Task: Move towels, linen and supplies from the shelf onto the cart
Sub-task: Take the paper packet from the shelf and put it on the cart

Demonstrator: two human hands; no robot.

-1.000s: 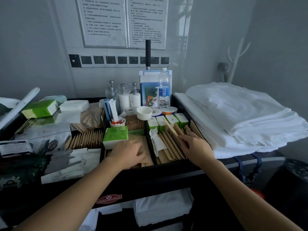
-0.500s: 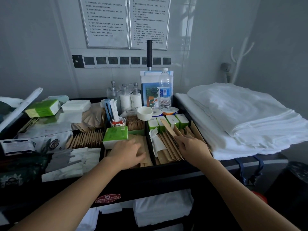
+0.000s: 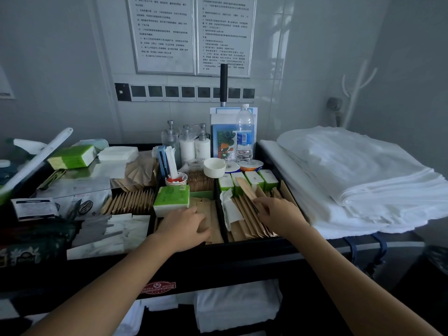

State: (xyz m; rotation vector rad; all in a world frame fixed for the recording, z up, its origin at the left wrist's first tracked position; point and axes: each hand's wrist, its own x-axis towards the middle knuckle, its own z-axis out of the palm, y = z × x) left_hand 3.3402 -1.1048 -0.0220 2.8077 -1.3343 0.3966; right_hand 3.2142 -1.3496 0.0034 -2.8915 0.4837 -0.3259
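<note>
Saw the left hand (image 3: 183, 226) palm-down in the middle compartment of the cart (image 3: 242, 251), on the flat brown packets (image 3: 214, 214), fingers bent over their edge; could not tell whether it gripped them or merely rested there. Found the right hand (image 3: 278, 214) in the compartment beside it, fingers curled into the row of upright brown packets (image 3: 244, 214) and pinching some of them between thumb and fingertips. Noted a green tissue pack (image 3: 172, 200) just behind the left hand, touching or nearly touching its knuckles. Counted four small green-and-white boxes (image 3: 254, 179) behind the upright packets, then a white cup (image 3: 214, 167), pump bottles (image 3: 186, 145) and a water bottle (image 3: 244, 132) at the back. Spotted the folded white linen (image 3: 351, 180) stacked on the cart's right end, close beside the right hand. Glimpsed white towels (image 3: 237, 306) on the lower shelf, under the forearms.
</note>
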